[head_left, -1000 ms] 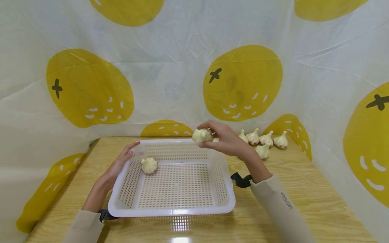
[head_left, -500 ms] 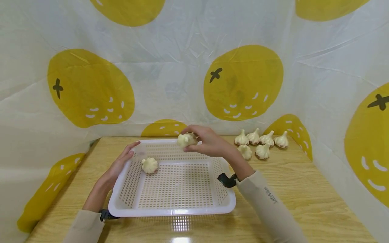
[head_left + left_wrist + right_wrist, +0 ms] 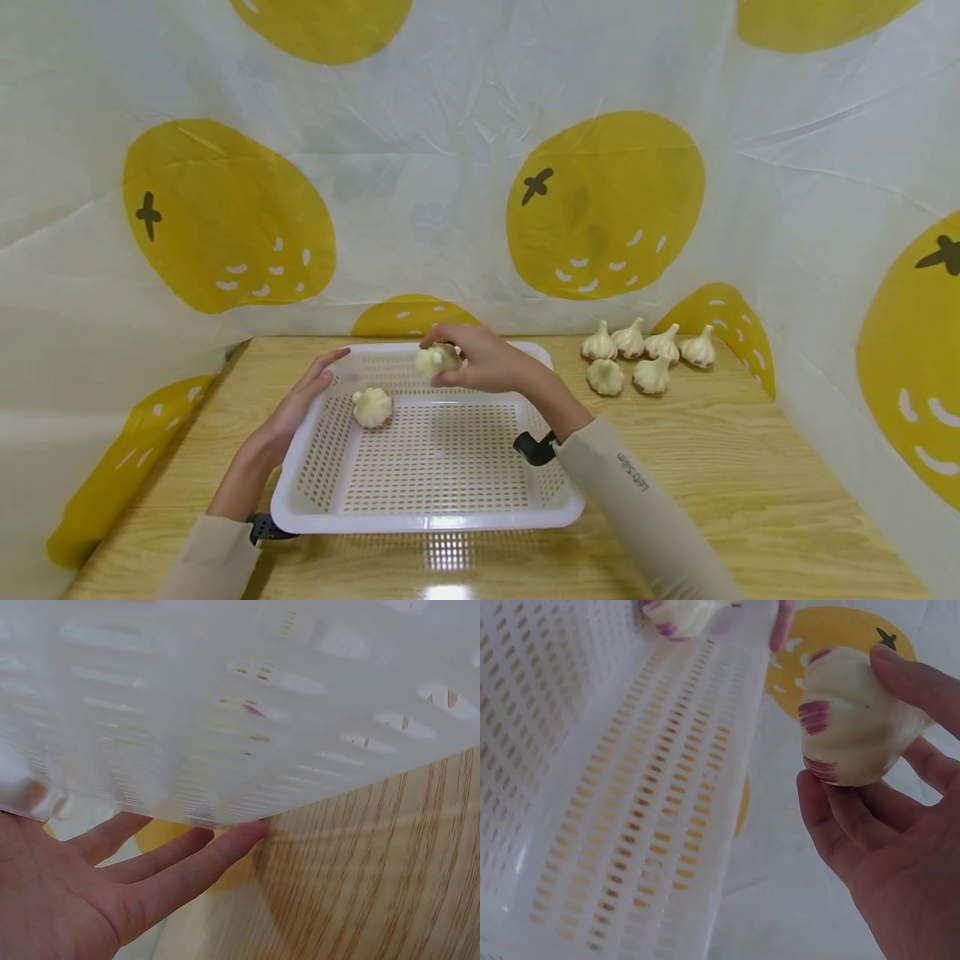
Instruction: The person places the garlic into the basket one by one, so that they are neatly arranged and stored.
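We see a person's right hand (image 3: 483, 358) gripping a cream-coloured garlic bulb with purple streaks (image 3: 432, 363), the thumb on one side and fingertips on the other. The hand holds it above the inside of a white rectangular plastic basket with slotted walls and floor (image 3: 427, 523), near the far wall. The right-wrist view shows us the bulb's smooth, ribbed skin and its purple marks facing away from the palm. We find the left hand (image 3: 295, 408) at the basket's left side, its fingers straight and spread; in the left-wrist view, fingertips touch the basket's edge from outside. Inside the basket, a second cream garlic bulb (image 3: 372, 407) sits towards the far left corner, close to the left wall. To the right of the basket, we count six more cream garlic bulbs (image 3: 649, 377) on a light wood-grain table (image 3: 712, 483), four in a back row and two in front. Both forearms wear beige sleeves (image 3: 645, 500), and we make out small dark lettering on the right one. Behind the table, we see a whitish cloth printed with big yellow fruit shapes (image 3: 420, 233).
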Tool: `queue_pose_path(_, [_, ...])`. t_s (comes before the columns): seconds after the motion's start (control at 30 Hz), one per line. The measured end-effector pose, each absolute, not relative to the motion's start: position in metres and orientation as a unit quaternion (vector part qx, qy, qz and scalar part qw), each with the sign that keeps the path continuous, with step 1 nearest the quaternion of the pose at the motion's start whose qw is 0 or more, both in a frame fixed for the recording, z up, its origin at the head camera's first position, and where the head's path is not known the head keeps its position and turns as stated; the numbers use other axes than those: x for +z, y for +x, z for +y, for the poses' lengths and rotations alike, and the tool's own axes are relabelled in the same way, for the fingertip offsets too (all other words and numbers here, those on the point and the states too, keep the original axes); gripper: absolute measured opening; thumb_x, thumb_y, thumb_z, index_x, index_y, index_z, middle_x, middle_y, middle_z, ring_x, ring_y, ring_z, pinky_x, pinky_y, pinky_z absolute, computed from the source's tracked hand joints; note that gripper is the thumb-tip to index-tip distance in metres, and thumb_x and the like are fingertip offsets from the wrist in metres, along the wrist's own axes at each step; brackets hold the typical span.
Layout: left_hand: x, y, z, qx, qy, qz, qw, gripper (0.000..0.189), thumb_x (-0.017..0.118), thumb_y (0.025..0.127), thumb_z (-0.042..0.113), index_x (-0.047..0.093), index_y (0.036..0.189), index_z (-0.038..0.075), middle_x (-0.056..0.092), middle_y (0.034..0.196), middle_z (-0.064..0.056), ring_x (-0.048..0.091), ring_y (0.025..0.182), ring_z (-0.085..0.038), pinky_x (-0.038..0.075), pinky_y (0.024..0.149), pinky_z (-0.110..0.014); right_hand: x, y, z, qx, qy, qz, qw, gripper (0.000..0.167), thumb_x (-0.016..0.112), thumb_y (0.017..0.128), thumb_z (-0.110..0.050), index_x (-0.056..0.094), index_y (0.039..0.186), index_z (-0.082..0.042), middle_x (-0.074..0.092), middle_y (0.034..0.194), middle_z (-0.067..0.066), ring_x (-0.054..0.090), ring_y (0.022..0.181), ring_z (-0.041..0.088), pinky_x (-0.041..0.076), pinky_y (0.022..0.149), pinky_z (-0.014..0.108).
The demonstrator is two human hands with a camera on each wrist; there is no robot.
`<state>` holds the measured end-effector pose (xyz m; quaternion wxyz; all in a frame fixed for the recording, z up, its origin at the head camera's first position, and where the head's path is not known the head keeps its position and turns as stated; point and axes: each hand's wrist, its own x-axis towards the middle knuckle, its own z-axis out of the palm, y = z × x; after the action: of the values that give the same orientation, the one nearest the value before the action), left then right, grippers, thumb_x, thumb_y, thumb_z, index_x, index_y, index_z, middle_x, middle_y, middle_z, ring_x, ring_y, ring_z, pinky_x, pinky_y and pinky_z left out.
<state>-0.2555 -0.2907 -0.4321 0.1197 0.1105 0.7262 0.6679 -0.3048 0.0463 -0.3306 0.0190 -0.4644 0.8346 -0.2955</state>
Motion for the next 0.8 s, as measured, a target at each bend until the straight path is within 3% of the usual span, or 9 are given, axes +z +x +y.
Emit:
queue_pose_path(0.2, [-0.432, -0.255, -0.29, 0.669, 0.109, 0.725, 0.121, 0.055, 0.022, 0.114, 0.044, 0.008, 0.166, 0.031, 0.021, 0.165, -0.024, 0.053, 0.128, -0.029, 0.053, 0.092, -0.051, -0.337, -0.309, 0.034, -0.261, -0.485, 0.833, 0.054, 0.043, 0.076, 0.094, -0.019, 0.062, 0.135, -0.014, 0.065, 0.135, 0.004, 0.057, 0.105, 0.018, 0.05, 0.085, 0.031])
queue_pose_path(0.4, [-0.432, -0.257, -0.29, 0.671, 0.112, 0.723, 0.121, 0.056, 0.023, 0.114, 0.044, 0.008, 0.166, 0.031, 0.022, 0.165, -0.024, 0.054, 0.126, -0.026, 0.054, 0.092, -0.051, -0.343, -0.312, 0.026, -0.241, -0.491, 0.833, 0.088, 0.043, 0.075, 0.095, -0.018, 0.064, 0.137, -0.016, 0.064, 0.14, 0.002, 0.059, 0.121, 0.02, 0.053, 0.097, 0.044])
queue_pose_path(0.6, [-0.432, -0.257, -0.291, 0.671, 0.113, 0.723, 0.122, 0.056, 0.023, 0.114, 0.046, 0.009, 0.166, 0.032, 0.021, 0.166, -0.024, 0.053, 0.128, -0.028, 0.053, 0.092, -0.051, -0.35, -0.319, 0.019, -0.208, -0.488, 0.841, 0.104, 0.043, 0.074, 0.096, -0.02, 0.065, 0.138, -0.018, 0.065, 0.139, 0.002, 0.061, 0.114, 0.019, 0.052, 0.095, 0.039])
queue_pose_path(0.8, [-0.432, -0.257, -0.291, 0.672, 0.113, 0.722, 0.123, 0.056, 0.023, 0.114, 0.045, 0.009, 0.166, 0.032, 0.02, 0.166, -0.024, 0.053, 0.128, -0.028, 0.053, 0.091, -0.052, -0.355, -0.323, 0.013, -0.189, -0.484, 0.845, 0.129, 0.044, 0.073, 0.097, -0.02, 0.063, 0.139, -0.015, 0.064, 0.141, 0.003, 0.06, 0.123, 0.021, 0.049, 0.104, 0.042])
